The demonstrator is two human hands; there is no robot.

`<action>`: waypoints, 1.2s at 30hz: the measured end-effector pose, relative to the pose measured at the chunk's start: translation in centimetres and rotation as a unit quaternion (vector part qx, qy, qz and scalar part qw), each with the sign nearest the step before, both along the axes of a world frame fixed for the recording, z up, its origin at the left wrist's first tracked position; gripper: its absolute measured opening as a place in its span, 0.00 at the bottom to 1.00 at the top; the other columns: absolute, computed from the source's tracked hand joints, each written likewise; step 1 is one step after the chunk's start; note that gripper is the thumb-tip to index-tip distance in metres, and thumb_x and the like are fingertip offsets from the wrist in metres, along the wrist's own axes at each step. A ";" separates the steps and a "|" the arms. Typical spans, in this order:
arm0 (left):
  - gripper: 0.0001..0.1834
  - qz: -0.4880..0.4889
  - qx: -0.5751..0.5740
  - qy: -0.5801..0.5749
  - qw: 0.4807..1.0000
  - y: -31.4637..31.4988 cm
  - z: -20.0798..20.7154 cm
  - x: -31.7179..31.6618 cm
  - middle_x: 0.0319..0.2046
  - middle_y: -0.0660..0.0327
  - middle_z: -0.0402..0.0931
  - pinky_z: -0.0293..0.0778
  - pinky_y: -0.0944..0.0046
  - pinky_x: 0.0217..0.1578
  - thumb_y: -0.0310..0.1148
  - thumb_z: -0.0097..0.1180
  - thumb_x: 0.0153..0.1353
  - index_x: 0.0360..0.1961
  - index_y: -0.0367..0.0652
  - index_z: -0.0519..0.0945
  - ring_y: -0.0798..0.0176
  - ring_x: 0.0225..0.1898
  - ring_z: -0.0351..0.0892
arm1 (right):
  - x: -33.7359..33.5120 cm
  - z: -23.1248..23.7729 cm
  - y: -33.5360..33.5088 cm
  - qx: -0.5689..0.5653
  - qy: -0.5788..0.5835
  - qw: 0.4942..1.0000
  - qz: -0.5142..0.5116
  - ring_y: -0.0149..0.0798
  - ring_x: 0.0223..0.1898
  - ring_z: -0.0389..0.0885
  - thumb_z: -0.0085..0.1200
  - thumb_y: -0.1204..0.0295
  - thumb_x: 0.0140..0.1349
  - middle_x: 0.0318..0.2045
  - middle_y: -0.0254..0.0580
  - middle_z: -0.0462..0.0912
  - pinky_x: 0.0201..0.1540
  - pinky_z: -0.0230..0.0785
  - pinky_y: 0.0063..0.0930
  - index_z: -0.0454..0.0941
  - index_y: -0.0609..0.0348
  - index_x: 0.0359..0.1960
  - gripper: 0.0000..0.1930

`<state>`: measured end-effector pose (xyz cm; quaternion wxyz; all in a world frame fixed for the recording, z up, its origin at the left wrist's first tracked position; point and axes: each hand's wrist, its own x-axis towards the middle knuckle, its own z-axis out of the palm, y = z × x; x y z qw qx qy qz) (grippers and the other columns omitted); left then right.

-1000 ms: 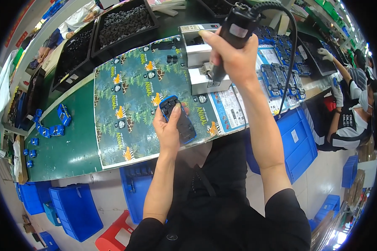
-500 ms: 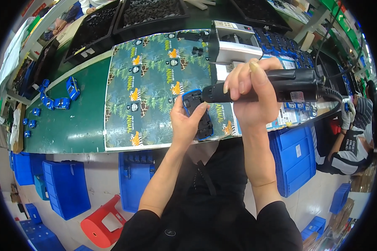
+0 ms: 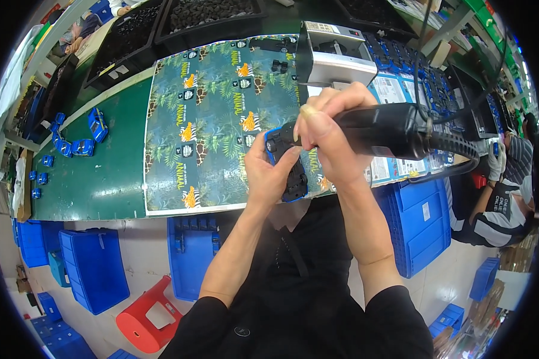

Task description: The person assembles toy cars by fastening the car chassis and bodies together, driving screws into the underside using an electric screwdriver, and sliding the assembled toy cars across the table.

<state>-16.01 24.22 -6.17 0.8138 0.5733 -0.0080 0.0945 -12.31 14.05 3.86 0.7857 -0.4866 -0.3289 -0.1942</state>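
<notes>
My left hand (image 3: 265, 178) grips a blue toy car (image 3: 295, 183) with its black underside turned up, over the front part of the work surface. Wrapped round a black electric screwdriver (image 3: 386, 131), my right hand (image 3: 335, 140) holds the tool almost level, its cable running off to the right. The screwdriver's nose reaches the far end of the car's underside; its tip is hidden by the tool and fingers. Beneath both hands lies a patterned green sheet (image 3: 215, 128).
A metal-cased machine (image 3: 336, 58) stands behind my right hand. Blue car bodies (image 3: 98, 124) sit on the left and more parts on the right. Black bins (image 3: 209, 27) of small parts line the back. Blue crates (image 3: 94, 269) and a red stool (image 3: 150, 317) stand below. A co-worker (image 3: 506, 197) sits at right.
My right hand and the screwdriver have shifted left and slightly down toward the toy car. The left hand keeps its grip on the car, nearly in place.
</notes>
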 end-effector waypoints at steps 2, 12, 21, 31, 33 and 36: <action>0.17 -0.005 -0.017 0.002 1.000 0.0 0.1 0.0 0.35 0.63 0.80 0.75 0.71 0.36 0.25 0.66 0.56 0.45 0.35 0.77 0.74 0.35 0.76 | -0.1 0.1 0.0 0.002 0.013 1.000 0.006 0.24 0.20 0.72 0.61 0.83 0.56 0.20 0.38 0.76 0.24 0.64 0.18 0.69 0.59 0.30 0.11; 0.16 0.008 -0.002 -0.019 1.000 -0.2 0.6 -0.3 0.37 0.63 0.80 0.75 0.70 0.39 0.25 0.65 0.58 0.47 0.35 0.76 0.74 0.37 0.77 | -0.7 -0.1 -0.6 -0.012 0.016 1.000 -0.008 0.26 0.19 0.71 0.61 0.79 0.57 0.20 0.39 0.74 0.25 0.67 0.23 0.67 0.58 0.29 0.11; 0.20 0.028 0.047 -0.046 0.997 -1.4 1.1 -1.9 0.41 0.61 0.78 0.73 0.69 0.45 0.23 0.64 0.58 0.52 0.35 0.74 0.72 0.42 0.76 | -1.9 2.1 -3.4 -0.023 -0.012 1.000 -0.001 0.32 0.17 0.70 0.53 0.74 0.64 0.19 0.38 0.71 0.26 0.70 0.30 0.65 0.58 0.31 0.08; 0.27 -0.029 0.119 -0.043 0.992 -3.0 0.8 -2.6 0.39 0.64 0.78 0.74 0.70 0.45 0.19 0.61 0.51 0.55 0.39 0.72 0.72 0.40 0.77 | 2.2 4.3 -9.5 0.050 -0.020 0.990 -0.134 0.29 0.15 0.75 0.61 0.80 0.59 0.17 0.37 0.77 0.23 0.71 0.23 0.75 0.63 0.31 0.06; 0.27 -0.048 0.118 -0.027 0.991 -2.8 0.8 -2.1 0.39 0.63 0.78 0.75 0.69 0.44 0.18 0.60 0.51 0.55 0.39 0.72 0.71 0.39 0.78 | 3.1 3.5 -9.0 0.024 -0.030 0.987 -0.157 0.27 0.16 0.77 0.63 0.79 0.58 0.18 0.35 0.78 0.20 0.69 0.17 0.76 0.62 0.31 0.06; 0.25 -0.076 0.082 0.014 0.994 -2.4 0.9 -1.8 0.39 0.61 0.78 0.77 0.66 0.41 0.17 0.60 0.51 0.53 0.38 0.72 0.67 0.38 0.80 | 3.5 3.2 -8.1 -0.069 0.003 0.978 -0.196 0.29 0.15 0.75 0.62 0.80 0.58 0.15 0.36 0.76 0.22 0.70 0.23 0.75 0.62 0.30 0.06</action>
